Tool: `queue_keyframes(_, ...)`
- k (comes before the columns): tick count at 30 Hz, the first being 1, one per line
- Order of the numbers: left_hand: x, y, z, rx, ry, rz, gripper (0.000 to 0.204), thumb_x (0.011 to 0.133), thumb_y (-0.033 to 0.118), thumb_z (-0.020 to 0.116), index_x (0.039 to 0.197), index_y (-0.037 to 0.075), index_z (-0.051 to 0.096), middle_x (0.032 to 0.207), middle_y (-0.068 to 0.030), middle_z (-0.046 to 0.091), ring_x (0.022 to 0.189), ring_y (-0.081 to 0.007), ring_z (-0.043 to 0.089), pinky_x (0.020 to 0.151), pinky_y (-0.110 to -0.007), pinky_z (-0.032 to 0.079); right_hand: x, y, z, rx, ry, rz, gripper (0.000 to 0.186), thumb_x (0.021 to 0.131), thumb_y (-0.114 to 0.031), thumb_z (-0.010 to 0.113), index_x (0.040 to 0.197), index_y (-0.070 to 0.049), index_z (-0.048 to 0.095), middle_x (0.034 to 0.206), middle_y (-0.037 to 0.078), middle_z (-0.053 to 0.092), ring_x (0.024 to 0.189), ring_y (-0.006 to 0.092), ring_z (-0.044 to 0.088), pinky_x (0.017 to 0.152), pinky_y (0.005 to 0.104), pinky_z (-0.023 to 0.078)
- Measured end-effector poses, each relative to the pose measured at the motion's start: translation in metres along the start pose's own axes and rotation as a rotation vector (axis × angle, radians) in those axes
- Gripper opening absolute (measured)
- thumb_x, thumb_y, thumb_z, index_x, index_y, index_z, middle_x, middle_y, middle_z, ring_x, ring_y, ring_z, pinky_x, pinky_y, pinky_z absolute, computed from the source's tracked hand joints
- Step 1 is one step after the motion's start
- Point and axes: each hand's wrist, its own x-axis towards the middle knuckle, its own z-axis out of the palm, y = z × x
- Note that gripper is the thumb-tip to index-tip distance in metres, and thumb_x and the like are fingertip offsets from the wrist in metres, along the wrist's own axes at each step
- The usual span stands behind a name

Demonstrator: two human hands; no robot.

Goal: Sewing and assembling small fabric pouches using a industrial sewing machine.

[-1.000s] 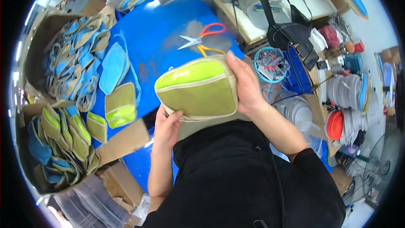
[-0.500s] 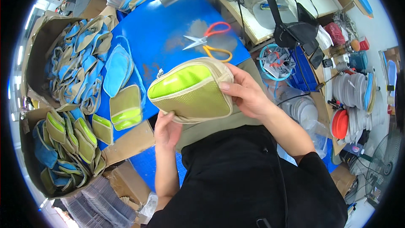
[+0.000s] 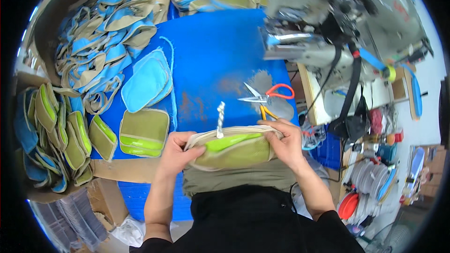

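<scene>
Close to my body, an olive pouch with a lime-green strip is stretched between both hands, its pale zippered edge upward. My left hand pinches its left end, thumb on the front. The right end is gripped by my right hand, thumb over the upper corner. A silvery twisted strip rises from the zippered edge; how it is attached I cannot make out. Just beyond my right hand, scissors with one red and one yellow handle lie spread on the blue tabletop.
Left of the pouch lie a flat olive-and-green panel and blue fabric pieces. One carton holds tangled blue-and-beige strips; a nearer one is full of green-and-olive panels. A sewing machine stands at the far right.
The pouch has come down nearer my body and turned, so its zippered edge now faces up. My left hand has moved from its bottom edge to its left end. The view has shifted.
</scene>
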Motion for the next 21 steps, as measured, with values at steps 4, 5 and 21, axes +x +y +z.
queue_keyframes(4, 0.033, 0.005, -0.01, 0.78, 0.425, 0.298, 0.039, 0.079, -0.009, 0.064, 0.111, 0.009, 0.08, 0.079, -0.0093, 0.065, 0.064, -0.0182, 0.056, 0.059, -0.029, 0.042, 0.036, 0.007, 0.015, -0.217, 0.187, -0.013, 0.034, 0.085, 0.005, 0.071, 0.117, -0.003, 0.076, 0.09, 0.007, 0.072, 0.074, 0.0112, 0.06, 0.066, 0.0299, 0.048)
queue_keyframes(5, 0.044, 0.002, -0.019, 0.767, 0.489, 0.355, 0.036, 0.084, -0.006, 0.064, 0.115, 0.006, 0.078, 0.083, -0.0089, 0.069, 0.07, -0.0166, 0.06, 0.064, -0.028, 0.046, 0.043, 0.014, 0.021, -0.078, 0.134, 0.129, 0.033, 0.09, 0.003, 0.07, 0.123, -0.002, 0.072, 0.096, 0.004, 0.072, 0.082, 0.0078, 0.059, 0.073, 0.0282, 0.049)
queue_keyframes(21, 0.118, 0.027, -0.026, 0.206, 0.538, 0.277, 0.042, 0.093, -0.008, 0.053, 0.128, 0.006, 0.072, 0.085, -0.0054, 0.067, 0.058, -0.0089, 0.059, 0.047, -0.024, 0.045, 0.095, 0.032, 0.034, 0.512, 0.222, 0.324, 0.045, 0.095, -0.002, 0.073, 0.133, -0.004, 0.048, 0.1, 0.006, 0.064, 0.081, 0.0139, 0.066, 0.065, 0.026, 0.054)
